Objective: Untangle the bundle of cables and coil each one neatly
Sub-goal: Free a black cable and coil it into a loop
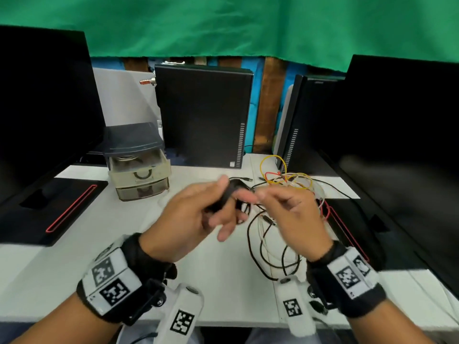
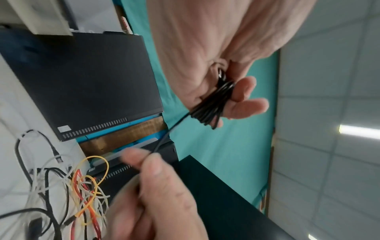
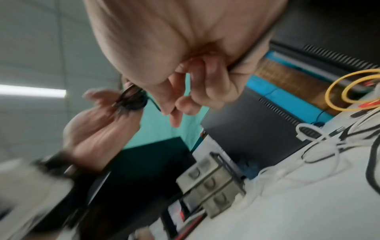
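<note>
Black coil [image 2: 213,104]: several tight loops of thin black cable, held above the desk [image 1: 223,281] in my left hand [image 1: 188,219]. Thumb and fingers curl round it. In the left wrist view its long axis runs slantwise across the fingers [image 2: 246,105]. From the head view it is largely hidden by the fingers, so I cannot count the loops.

Free strand [image 2: 170,129]: leaves the coil's lower end and runs taut to my right hand [image 1: 290,214], pinched between thumb and forefinger. The right wrist view is blurred and the pinch point is hard to make out there.

Tangle [image 1: 285,184]: yellow, red, white and black wires heaped on the desk just beyond the right hand. Black and white loops trail toward me under that wrist. Individual ends are indistinct.

Surroundings: drawer unit [image 1: 140,170] at left, computer tower [image 1: 201,115] behind, and monitors [image 1: 42,100] on both sides, cut off by the frame.
</note>
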The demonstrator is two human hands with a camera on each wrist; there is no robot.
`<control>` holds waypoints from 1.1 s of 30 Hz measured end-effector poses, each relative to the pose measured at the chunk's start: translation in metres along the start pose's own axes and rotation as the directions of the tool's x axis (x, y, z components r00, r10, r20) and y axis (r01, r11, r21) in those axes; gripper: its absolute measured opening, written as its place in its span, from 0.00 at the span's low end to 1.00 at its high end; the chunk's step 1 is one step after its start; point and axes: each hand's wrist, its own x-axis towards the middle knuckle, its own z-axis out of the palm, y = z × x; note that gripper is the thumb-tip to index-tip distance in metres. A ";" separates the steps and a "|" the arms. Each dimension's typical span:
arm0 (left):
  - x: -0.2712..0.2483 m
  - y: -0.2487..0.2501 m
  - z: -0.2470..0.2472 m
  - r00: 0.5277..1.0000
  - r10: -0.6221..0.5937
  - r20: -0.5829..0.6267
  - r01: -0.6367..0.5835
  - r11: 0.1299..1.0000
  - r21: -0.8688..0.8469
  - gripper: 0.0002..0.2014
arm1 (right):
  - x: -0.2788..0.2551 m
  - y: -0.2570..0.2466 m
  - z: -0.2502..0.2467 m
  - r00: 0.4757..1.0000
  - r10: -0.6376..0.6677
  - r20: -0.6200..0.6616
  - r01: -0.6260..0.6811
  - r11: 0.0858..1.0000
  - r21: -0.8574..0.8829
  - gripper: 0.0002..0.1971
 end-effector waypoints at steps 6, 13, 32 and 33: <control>0.010 0.000 -0.026 0.940 0.183 -0.288 -0.140 0.977 0.162 0.23 | -0.034 0.002 0.044 0.886 0.096 0.453 -0.016 0.984 -0.176 0.14; 0.008 -0.023 -0.039 0.972 0.234 -0.019 -0.124 0.582 0.803 0.21 | -0.020 -0.039 0.008 0.944 -0.077 0.320 0.123 0.985 -0.124 0.10; 0.010 -0.017 -0.016 0.954 0.150 -0.260 -0.094 0.972 0.215 0.17 | -0.036 -0.016 0.056 0.938 0.208 0.276 -0.163 0.970 -0.178 0.14; 0.009 -0.023 -0.013 0.956 0.164 -0.245 -0.088 0.952 0.292 0.17 | -0.035 -0.023 0.055 0.919 0.278 0.279 -0.266 0.961 -0.083 0.14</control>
